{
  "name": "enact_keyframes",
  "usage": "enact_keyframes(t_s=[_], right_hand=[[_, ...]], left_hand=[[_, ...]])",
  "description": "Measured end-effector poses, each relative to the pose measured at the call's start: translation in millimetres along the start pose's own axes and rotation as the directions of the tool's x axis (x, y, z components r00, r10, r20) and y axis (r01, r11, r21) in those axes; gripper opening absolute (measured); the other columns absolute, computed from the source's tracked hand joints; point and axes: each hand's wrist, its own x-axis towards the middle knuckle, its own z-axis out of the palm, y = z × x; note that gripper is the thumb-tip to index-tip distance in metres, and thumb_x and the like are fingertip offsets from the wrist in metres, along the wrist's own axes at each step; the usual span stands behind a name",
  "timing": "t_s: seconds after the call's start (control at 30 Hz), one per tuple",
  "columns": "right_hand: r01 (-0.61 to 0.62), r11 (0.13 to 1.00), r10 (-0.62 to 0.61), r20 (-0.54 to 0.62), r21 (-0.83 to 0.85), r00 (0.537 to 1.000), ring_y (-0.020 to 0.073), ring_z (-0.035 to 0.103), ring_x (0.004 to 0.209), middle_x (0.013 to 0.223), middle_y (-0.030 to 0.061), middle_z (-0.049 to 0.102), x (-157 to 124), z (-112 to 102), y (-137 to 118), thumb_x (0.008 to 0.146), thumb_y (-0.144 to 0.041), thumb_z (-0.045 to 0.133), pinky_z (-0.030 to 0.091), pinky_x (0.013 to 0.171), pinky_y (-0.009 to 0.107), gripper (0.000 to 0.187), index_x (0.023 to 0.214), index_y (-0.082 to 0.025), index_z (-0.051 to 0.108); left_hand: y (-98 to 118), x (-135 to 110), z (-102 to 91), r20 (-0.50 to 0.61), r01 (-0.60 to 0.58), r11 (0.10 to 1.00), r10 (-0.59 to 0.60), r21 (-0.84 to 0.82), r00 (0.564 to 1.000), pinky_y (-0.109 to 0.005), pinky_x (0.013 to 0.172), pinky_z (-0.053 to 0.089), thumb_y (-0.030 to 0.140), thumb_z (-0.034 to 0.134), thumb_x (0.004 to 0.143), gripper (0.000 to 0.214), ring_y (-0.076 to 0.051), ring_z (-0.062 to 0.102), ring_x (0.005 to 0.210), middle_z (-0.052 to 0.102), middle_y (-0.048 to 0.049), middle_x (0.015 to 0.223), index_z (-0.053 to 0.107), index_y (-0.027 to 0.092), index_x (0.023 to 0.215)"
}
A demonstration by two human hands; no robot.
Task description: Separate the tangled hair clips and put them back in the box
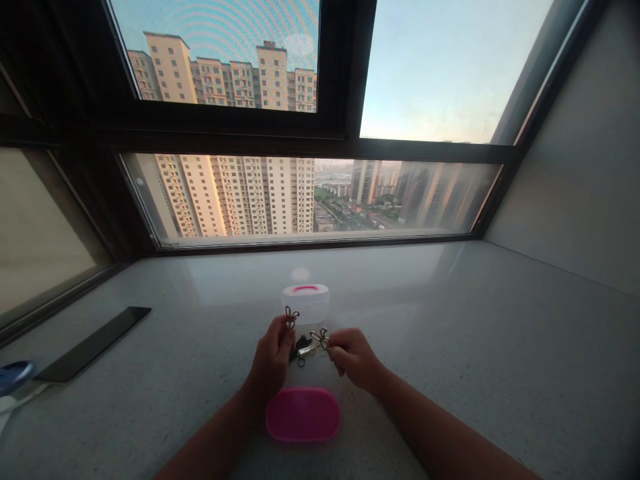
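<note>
Clip (pixel 291 319) at left sits pinched in the left hand (pixel 271 355), a second clip (pixel 321 338) in the right hand (pixel 356 359), thumb and fingers nearly closed on each, both near the metal pieces (pixel 307 349) between a far clear box (pixel 306 308) and a near pink tray (pixel 303 415). I judge them light, stiff, springy wire, smooth enough to slip but unlikely to break, so I'd pinch each by its end, leaving the loops free.
</note>
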Motion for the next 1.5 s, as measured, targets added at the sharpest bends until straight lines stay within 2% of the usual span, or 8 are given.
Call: enact_keyframes(t_s=[0.23,0.4,0.6,0.73,1.03,1.3,1.5], right_hand=[[-0.005,0.997,0.006,-0.01,0.074,1.0,0.0074,0.034,0.033,0.034,-0.0049,0.039,-0.7,-1.0,-0.9,0.063,-0.016,0.043,0.024,0.036,0.018,0.02,0.043,-0.017,0.044],[-0.032,0.984,0.038,-0.03,0.177,0.999,0.0081,0.038,0.031,0.034,-0.0054,0.041,1.1,-0.8,3.9,0.065,-0.019,0.044,0.027,0.035,0.018,0.018,0.05,-0.016,0.052],[-0.035,0.972,0.045,-0.039,0.231,0.998,0.0081,0.039,0.029,0.033,-0.0061,0.04,1.8,-0.6,2.6,0.067,-0.022,0.044,0.028,0.033,0.018,0.018,0.052,-0.016,0.054],[-0.042,0.972,0.054,-0.049,0.23,0.997,0.0082,0.04,0.03,0.035,-0.006,0.041,2.2,-1.8,1.2,0.072,-0.025,0.045,0.028,0.033,0.017,0.021,0.055,-0.016,0.052],[-0.035,0.982,0.034,0.005,0.185,0.999,0.0078,0.042,0.033,0.042,-0.0082,0.04,3.7,3.4,8.3,0.088,-0.044,0.041,0.028,0.034,0.016,0.033,0.068,-0.019,0.045],[0.019,0.987,-0.015,-0.026,0.157,1.0,0.0076,0.041,0.033,0.042,-0.009,0.039,2.6,2.7,8.3,0.091,-0.047,0.038,0.027,0.035,0.016,0.034,0.072,-0.019,0.044],[0.041,0.993,-0.037,-0.037,0.114,0.999,0.0072,0.04,0.033,0.041,-0.0089,0.039,3.0,4.4,4.8,0.091,-0.048,0.038,0.025,0.035,0.016,0.035,0.071,-0.019,0.044]], left_hand=[[-1.0,0.8,0.7,0.001,-0.007,1.0,0.007,-0.009,1.0,-0.019,0.048,0.033,0.034,0.044,0.087,0.027,-0.01,0.042,0.05,0.05,0.0038,0.065,0.05,0.018,0.107],[0.4,0.5,1.0,-0.005,-0.004,1.0,0.004,-0.015,1.0,-0.019,0.048,0.033,0.033,0.044,0.087,0.026,-0.01,0.043,0.051,0.049,0.0038,0.065,0.05,0.018,0.106],[3.6,-0.2,-0.4,-0.003,0.001,1.0,-0.001,0.002,1.0,-0.019,0.047,0.032,0.034,0.044,0.086,0.026,-0.009,0.041,0.048,0.049,0.0043,0.064,0.05,0.018,0.106],[2.5,0.7,0.0,-0.001,-0.012,1.0,0.012,0.013,1.0,-0.019,0.047,0.032,0.032,0.043,0.087,0.024,-0.009,0.041,0.049,0.049,0.0042,0.064,0.05,0.018,0.104],[-6.0,2.2,0.2,-0.027,0.007,1.0,-0.008,-0.014,1.0,-0.02,0.049,0.037,0.034,0.046,0.086,0.023,-0.012,0.047,0.055,0.05,0.0032,0.065,0.052,0.018,0.101],[-8.8,2.3,-2.1,-0.03,0.005,1.0,-0.005,-0.017,1.0,-0.02,0.049,0.036,0.035,0.046,0.086,0.025,-0.011,0.047,0.055,0.051,0.0031,0.066,0.05,0.018,0.104],[-4.0,3.4,-3.4,-0.053,0.009,0.999,-0.011,-0.035,0.999,-0.019,0.044,0.032,0.037,0.046,0.085,0.027,-0.01,0.042,0.047,0.05,0.0044,0.061,0.049,0.017,0.104]])
